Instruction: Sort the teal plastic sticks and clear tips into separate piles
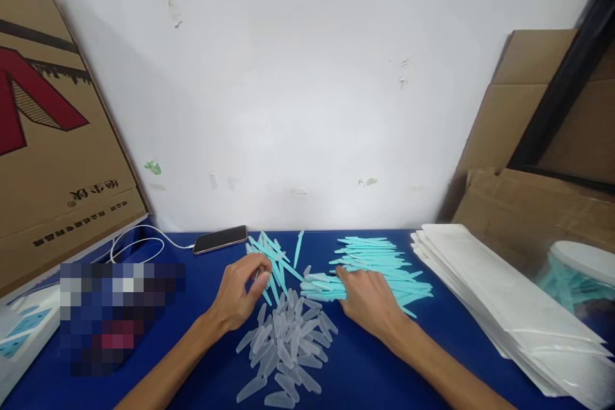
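Slim turquoise eyebrow razors lie in a loose pile [276, 262] at the back middle of the blue table. My left hand [243, 288] is at this pile's left side, its thumb and index finger curled together; what they pinch, if anything, is hidden. My right hand [368, 298] closes over a bundle of razors [319, 287], whose pale ends stick out to the left. Behind and right of that hand spreads a wider row of turquoise razors [369, 250]. Between my forearms sits a heap of translucent blade caps [288, 346]. A single razor [298, 248] lies apart near the wall.
A phone [220, 239] on a white cable lies back left. A power strip [24, 327] and a blurred patch are at the left. White padded envelopes [500, 295] are stacked right, beside a lidded tub [581, 275]. Cardboard boxes [62, 109] flank the table; a white wall closes the back.
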Available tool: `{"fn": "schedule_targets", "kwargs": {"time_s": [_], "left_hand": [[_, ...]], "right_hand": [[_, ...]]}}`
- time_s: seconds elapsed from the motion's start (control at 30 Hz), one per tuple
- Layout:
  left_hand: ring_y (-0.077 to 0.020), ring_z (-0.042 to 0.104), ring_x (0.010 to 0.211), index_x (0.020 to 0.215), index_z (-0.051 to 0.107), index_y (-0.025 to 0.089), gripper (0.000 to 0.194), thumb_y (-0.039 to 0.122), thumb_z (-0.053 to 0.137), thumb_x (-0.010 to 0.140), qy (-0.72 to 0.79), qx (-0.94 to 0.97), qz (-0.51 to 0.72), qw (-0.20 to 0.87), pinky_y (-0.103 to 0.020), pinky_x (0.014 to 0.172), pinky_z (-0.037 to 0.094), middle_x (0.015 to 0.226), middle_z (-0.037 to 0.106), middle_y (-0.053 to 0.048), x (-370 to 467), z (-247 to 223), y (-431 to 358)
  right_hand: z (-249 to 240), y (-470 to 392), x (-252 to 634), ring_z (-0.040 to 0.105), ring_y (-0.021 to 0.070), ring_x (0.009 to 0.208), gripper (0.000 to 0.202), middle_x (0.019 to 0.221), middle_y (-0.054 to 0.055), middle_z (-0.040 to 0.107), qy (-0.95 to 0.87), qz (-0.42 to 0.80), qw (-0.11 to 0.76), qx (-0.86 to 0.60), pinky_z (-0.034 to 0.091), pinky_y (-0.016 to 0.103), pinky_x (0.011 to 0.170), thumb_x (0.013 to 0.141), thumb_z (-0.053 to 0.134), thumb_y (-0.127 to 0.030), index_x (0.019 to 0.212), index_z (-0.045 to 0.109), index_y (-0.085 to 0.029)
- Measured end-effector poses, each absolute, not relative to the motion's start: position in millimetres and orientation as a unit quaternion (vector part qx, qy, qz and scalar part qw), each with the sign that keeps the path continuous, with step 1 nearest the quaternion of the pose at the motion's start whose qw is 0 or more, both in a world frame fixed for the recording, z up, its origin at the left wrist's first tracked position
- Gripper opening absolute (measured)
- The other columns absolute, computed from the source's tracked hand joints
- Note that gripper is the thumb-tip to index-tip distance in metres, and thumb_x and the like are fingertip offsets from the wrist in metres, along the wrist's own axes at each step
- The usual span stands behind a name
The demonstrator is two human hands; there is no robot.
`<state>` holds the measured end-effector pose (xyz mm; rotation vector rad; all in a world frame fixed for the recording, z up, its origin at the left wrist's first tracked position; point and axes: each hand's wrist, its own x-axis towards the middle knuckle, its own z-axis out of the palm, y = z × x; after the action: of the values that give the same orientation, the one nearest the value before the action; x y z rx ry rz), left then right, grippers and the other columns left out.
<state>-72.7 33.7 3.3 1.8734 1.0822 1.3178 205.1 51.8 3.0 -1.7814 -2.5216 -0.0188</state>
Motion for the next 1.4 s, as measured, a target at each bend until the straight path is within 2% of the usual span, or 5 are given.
{"fn": "schedule_targets", "kwargs": {"time_s": [0.33, 0.53, 0.8, 1.0, 1.4], "left_hand": [[-0.0256, 0.054, 0.094, 0.120, 0.063, 0.024, 0.044, 0.056, 0.042, 0.098, 0.397, 0.754, 0.458, 0.252, -0.037, 0.086, 0.040, 0.104, 0.068, -0.008, -42.6, 3.4, 10.6], [-0.0223, 0.058, 0.089, 0.131, 0.058, 0.029, 0.041, 0.051, 0.042, 0.101, 0.419, 0.716, 0.455, 0.323, -0.034, 0.084, 0.041, 0.112, 0.071, -0.005, -33.7, -1.2, 5.3], [-0.0185, 0.059, 0.080, 0.127, 0.061, 0.024, 0.041, 0.048, 0.041, 0.102, 0.383, 0.660, 0.468, 0.445, -0.028, 0.063, 0.045, 0.112, 0.071, -0.009, -29.0, 0.4, 8.7], [-0.0183, 0.062, 0.084, 0.108, 0.071, 0.023, 0.025, 0.040, 0.068, 0.090, 0.431, 0.660, 0.463, 0.405, -0.026, 0.067, 0.048, 0.100, 0.069, -0.007, -26.7, -3.6, 11.5], [-0.0128, 0.053, 0.066, 0.102, 0.077, 0.022, 0.029, 0.046, 0.068, 0.088, 0.424, 0.656, 0.456, 0.426, -0.023, 0.052, 0.044, 0.100, 0.064, -0.009, -28.3, -4.0, 17.2]], "right_hand": [[-4.4, 46.9, 202.2, 0.071, 0.0327, 0.079, 0.041, 0.083, 0.010, 0.075, -0.831, -0.030, 0.050, -0.554, 0.026, 0.033, 0.056, 0.074, 0.056, -0.016, 0.114, 0.065, -0.021], [-7.8, 46.8, 201.6, 0.070, 0.0294, 0.073, 0.034, 0.078, 0.008, 0.074, -0.833, -0.025, 0.061, -0.549, 0.020, 0.033, 0.055, 0.073, 0.057, -0.018, 0.106, 0.064, -0.023], [-8.4, 47.0, 201.1, 0.069, 0.0262, 0.067, 0.020, 0.074, 0.007, 0.073, -0.835, -0.020, 0.067, -0.546, 0.015, 0.033, 0.053, 0.075, 0.056, -0.019, 0.094, 0.062, -0.023], [-9.1, 45.6, 201.6, 0.067, 0.0256, 0.065, 0.018, 0.073, 0.006, 0.072, -0.834, -0.021, 0.069, -0.548, 0.013, 0.032, 0.053, 0.075, 0.056, -0.020, 0.092, 0.060, -0.024], [-6.0, 44.6, 202.0, 0.067, 0.0245, 0.064, 0.018, 0.072, 0.006, 0.071, -0.831, -0.011, 0.066, -0.552, 0.014, 0.033, 0.052, 0.078, 0.056, -0.020, 0.095, 0.062, -0.023]]}}
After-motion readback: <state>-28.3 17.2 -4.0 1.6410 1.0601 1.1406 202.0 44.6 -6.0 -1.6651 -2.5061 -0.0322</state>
